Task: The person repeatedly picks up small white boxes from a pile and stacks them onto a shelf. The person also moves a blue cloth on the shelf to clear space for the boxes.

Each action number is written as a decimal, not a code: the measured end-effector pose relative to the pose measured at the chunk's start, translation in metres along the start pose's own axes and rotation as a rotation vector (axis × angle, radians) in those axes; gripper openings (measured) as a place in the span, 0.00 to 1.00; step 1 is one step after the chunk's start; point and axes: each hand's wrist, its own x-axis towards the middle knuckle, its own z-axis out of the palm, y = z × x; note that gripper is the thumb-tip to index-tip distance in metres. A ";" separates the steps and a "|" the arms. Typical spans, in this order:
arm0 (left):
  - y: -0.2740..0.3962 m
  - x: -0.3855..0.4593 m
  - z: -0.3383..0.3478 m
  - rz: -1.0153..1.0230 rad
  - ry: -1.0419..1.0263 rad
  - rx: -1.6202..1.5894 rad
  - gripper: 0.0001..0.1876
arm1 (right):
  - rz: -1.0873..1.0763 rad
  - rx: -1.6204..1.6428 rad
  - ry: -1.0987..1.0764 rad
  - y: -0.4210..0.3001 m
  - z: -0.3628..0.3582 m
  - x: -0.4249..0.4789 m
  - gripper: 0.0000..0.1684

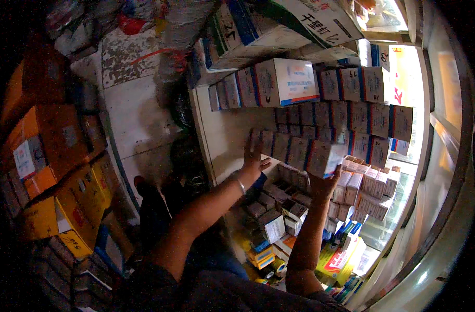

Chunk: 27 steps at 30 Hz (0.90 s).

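Observation:
My left hand (256, 160), with a metal bracelet at the wrist, has its fingers spread at the left end of a row of small white cardboard boxes with blue and red edges. My right hand (326, 181) holds the lower edge of the nearest white cardboard box (322, 158) at the row's right end; its palm is partly hidden. That box's end face is blurred. More white boxes of the same kind (370, 117) stand in stacked rows just behind. A separate row ends in a larger-looking white box (296, 82) further up on the shelf.
Large cartons with handwriting (257, 35) stand at the top. Small cartons (348, 187) and a yellow-red box (339, 259) fill the shelf's right and lower parts. Brown and yellow cartons (57, 144) are piled at left beside a pale floor strip (132, 117). A glass pane (401, 191) borders the right.

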 end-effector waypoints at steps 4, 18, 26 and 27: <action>0.037 0.002 0.019 -0.316 -0.140 -0.253 0.34 | -0.105 -0.171 0.093 0.020 0.004 -0.007 0.40; -0.001 0.045 0.025 0.222 -0.014 0.034 0.36 | -0.853 -1.067 0.125 0.029 -0.028 0.033 0.32; 0.023 0.032 0.044 0.126 -0.134 0.110 0.35 | -0.210 -0.165 0.134 0.007 -0.013 0.027 0.34; 0.023 0.034 0.042 0.127 -0.119 0.109 0.35 | -0.166 -0.047 0.121 0.006 0.002 0.023 0.34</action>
